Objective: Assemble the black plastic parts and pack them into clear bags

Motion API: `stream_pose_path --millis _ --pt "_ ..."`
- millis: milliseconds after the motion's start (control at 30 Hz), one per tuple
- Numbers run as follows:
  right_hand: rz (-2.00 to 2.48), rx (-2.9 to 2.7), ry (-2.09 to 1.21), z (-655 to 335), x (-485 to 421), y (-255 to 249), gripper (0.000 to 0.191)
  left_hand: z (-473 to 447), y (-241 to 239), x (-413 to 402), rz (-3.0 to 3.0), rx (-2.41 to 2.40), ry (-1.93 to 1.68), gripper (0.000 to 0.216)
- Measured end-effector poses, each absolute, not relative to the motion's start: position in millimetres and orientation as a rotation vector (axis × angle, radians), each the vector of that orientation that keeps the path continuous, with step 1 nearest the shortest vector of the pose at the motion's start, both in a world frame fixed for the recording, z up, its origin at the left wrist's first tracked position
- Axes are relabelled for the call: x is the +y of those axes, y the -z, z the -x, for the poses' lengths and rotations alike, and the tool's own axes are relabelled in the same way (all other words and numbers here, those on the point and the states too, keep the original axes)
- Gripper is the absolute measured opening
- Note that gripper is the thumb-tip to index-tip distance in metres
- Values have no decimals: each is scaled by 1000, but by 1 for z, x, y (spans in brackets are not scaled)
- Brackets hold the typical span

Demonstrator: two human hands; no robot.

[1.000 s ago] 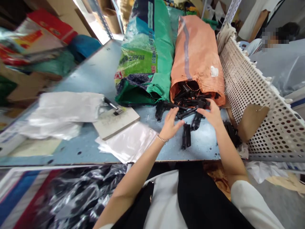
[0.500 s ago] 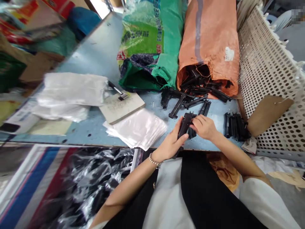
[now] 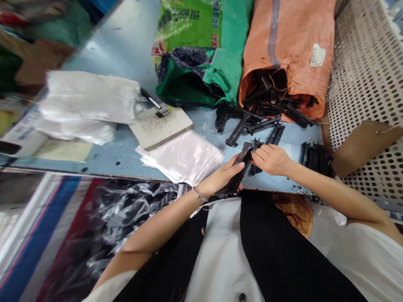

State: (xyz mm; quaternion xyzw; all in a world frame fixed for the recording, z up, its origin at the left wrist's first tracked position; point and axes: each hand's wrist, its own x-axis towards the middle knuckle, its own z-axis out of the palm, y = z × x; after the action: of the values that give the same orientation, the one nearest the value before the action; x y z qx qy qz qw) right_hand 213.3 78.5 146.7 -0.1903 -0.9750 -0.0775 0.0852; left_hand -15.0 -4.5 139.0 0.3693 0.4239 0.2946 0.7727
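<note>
My left hand (image 3: pixel 225 178) is wrapped around a long black plastic part (image 3: pixel 241 170), thumb on top, and tilts it over the table's front edge. Close beside it, my right hand (image 3: pixel 270 159) is closed, its fingertips pressed together near the part's upper end. Another black part (image 3: pixel 257 144) with a forked end shows above and below those fingertips; whether they grip it is hidden. Just beyond my hands, several similar black parts (image 3: pixel 237 131) lie loose on the blue table (image 3: pixel 107 161). They spread from the mouth of an orange woven sack (image 3: pixel 296 50).
A green sack (image 3: pixel 231 63) lies open beside the orange one. Left of my hands are clear plastic bags (image 3: pixel 185 159), a flat board (image 3: pixel 171 128) with a hammer-like tool (image 3: pixel 162 112), and more bags (image 3: pixel 91 96). On the right, black parts (image 3: pixel 315 157) stand grouped near a perforated panel (image 3: pixel 355 84).
The view has shifted, so the table sits higher in the picture. The part in my left hand is turned, showing a different side, and my right fingertips have come slightly away from its top.
</note>
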Motion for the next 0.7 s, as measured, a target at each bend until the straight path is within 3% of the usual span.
stream_pose_path --millis 100,200,367,500,600,700 --pt "390 -2948 300 -214 83 -154 42 18 -140 -3 -673 836 -609 64" --pt "417 -2982 87 -212 83 -160 46 20 -139 -4 -605 784 -569 61" --pt "1095 -2379 -915 -193 74 -142 58 10 -136 -10 -783 938 -702 75" --pt "1327 -1805 -1446 -176 60 -121 74 0 -123 -8 -1018 1148 -890 90" --pt "1237 -2005 -1371 -178 43 -122 71 6 -115 2 -944 1141 -955 82" --pt "1009 -2529 -761 -183 24 -131 54 13 -115 11 -946 1168 -1028 69"
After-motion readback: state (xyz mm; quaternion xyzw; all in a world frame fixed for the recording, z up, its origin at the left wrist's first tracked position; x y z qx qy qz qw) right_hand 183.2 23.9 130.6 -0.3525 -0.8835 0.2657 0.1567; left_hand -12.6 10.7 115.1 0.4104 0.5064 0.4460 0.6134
